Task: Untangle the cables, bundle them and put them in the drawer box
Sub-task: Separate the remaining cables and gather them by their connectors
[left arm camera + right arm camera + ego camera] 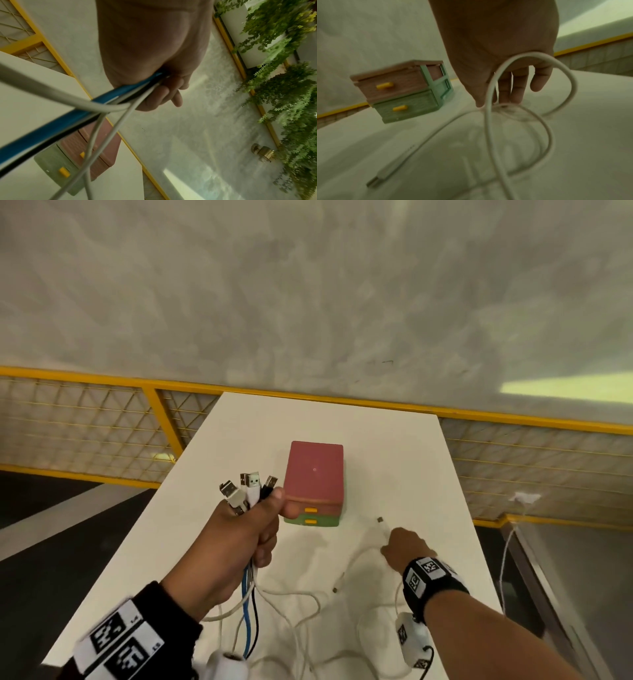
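Note:
My left hand (267,529) (163,92) grips a bunch of cables upright, their USB plugs (248,491) fanned out above the fist. Blue (51,127), black and white strands hang from it down to the table. A loose white cable (382,529) (489,135) lies in loops right of the drawer box. My right hand (385,547) (489,104) reaches down with thumb and fingertips pinching that cable near its end. Another white plug (337,585) (380,175) lies flat nearby. The drawer box (315,474) (102,146) (399,92), pink above green with yellow handles, stands with both drawers shut.
The white table (411,460) is narrow, with edges close on the left and right. A yellow mesh fence (102,419) runs behind it. A thin white cord (507,559) hangs off the fence at the right. Green plants (283,81) stand beyond the floor.

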Demonstrator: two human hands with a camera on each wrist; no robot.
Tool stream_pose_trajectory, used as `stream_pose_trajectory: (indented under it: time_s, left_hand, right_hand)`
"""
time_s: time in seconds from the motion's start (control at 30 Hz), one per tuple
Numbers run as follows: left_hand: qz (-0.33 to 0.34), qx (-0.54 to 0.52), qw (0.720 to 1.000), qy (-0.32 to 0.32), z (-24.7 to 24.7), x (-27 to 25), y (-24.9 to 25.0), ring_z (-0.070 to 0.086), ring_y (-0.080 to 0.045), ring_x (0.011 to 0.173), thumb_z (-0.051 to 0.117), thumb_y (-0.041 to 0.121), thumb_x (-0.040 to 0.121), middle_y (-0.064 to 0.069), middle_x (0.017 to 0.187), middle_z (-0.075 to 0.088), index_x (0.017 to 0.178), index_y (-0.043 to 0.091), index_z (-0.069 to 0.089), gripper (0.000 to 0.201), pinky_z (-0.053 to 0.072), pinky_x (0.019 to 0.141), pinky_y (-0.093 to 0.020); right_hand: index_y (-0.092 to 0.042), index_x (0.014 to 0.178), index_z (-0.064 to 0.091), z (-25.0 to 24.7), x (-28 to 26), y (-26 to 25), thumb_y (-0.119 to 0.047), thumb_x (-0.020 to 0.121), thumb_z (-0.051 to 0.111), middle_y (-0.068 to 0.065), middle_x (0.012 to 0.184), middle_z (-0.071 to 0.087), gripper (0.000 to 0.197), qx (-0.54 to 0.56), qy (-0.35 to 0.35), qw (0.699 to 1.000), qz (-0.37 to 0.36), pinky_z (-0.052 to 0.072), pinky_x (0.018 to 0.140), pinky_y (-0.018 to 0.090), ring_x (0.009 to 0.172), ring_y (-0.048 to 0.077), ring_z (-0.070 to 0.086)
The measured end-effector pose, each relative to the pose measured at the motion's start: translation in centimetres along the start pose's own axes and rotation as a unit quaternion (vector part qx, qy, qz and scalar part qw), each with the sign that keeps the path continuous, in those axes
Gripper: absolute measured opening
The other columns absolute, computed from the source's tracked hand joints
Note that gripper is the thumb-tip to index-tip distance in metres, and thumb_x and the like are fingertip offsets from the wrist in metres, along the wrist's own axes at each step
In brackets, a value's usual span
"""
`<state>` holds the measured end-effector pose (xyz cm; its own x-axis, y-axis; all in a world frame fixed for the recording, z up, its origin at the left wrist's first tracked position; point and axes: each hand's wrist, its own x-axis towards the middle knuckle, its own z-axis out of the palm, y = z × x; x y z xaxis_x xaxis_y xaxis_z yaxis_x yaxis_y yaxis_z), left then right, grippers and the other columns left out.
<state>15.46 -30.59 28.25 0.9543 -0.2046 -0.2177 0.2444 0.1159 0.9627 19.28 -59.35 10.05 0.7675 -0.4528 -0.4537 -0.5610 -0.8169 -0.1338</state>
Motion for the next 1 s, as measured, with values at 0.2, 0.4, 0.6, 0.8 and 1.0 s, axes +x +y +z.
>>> stream_pose_trajectory:
  time_s: [0.2, 0.4, 0.6, 0.8, 1.0]
  left_hand:
    - [-0.005, 0.001, 1.000, -0.002, 0.6, 0.8, -0.2, 0.027, -0.012, 0.040, 0.050, 0.028, 0.100, -0.003, 0.053, 0.029, 0.081, 0.002, 0.067, 0.036, 0.025, 0.040, -0.021]
    - [-0.005, 0.010, 1.000, -0.018, 1.2, 0.6, -0.5, 0.026, -0.012, 0.042, 0.051, 0.029, 0.100, -0.001, 0.054, 0.031, 0.081, 0.004, 0.067, 0.035, 0.024, 0.042, -0.021]
    - [0.004, 0.027, 1.000, -0.011, 1.0, -0.1, -0.3, 0.027, -0.012, 0.042, 0.051, 0.028, 0.100, -0.004, 0.056, 0.030, 0.090, -0.004, 0.064, 0.036, 0.026, 0.041, -0.021]
    - [0.011, 0.029, 1.000, 0.001, 0.6, 0.3, -0.2, 0.026, -0.013, 0.044, 0.052, 0.031, 0.099, -0.001, 0.055, 0.029, 0.086, 0.003, 0.066, 0.034, 0.026, 0.042, -0.021]
    - [0.037, 0.043, 0.998, -0.017, 1.7, 0.6, 0.1, 0.036, -0.014, 0.043, 0.051, 0.031, 0.100, 0.001, 0.053, 0.040, 0.083, 0.007, 0.069, 0.035, 0.032, 0.043, -0.023]
  right_hand:
    - [-0.006, 0.110, 0.063, 0.9, 0.4, 1.8, -0.029, 0.089, 0.050, 0.013, 0.119, 0.065, 0.034, 0.086, -0.030, 0.996, 0.025, 0.050, 0.086, 0.034, 0.107, 0.032, 0.062]
    - [-0.004, 0.099, 0.064, 0.6, 0.6, 3.2, -0.043, 0.090, 0.054, 0.020, 0.113, 0.067, 0.042, 0.199, -0.023, 0.979, 0.038, 0.048, 0.080, 0.033, 0.101, 0.033, 0.063]
    - [-0.004, 0.112, 0.060, 2.2, 0.4, 2.9, -0.029, 0.090, 0.054, 0.016, 0.116, 0.066, 0.034, 0.140, -0.014, 0.988, 0.063, 0.046, 0.073, 0.031, 0.097, 0.033, 0.064]
    - [-0.002, 0.105, 0.068, -1.4, 0.4, 1.4, -0.030, 0.092, 0.058, 0.022, 0.115, 0.066, 0.032, 0.185, 0.028, 0.982, -0.028, 0.048, 0.083, 0.033, 0.106, 0.033, 0.063]
    - [-0.023, 0.075, 0.053, -12.6, -5.1, -0.1, -0.029, 0.086, 0.067, -0.001, 0.075, 0.063, 0.019, 0.645, 0.024, 0.758, -0.095, 0.040, 0.061, 0.027, 0.066, 0.015, 0.059]
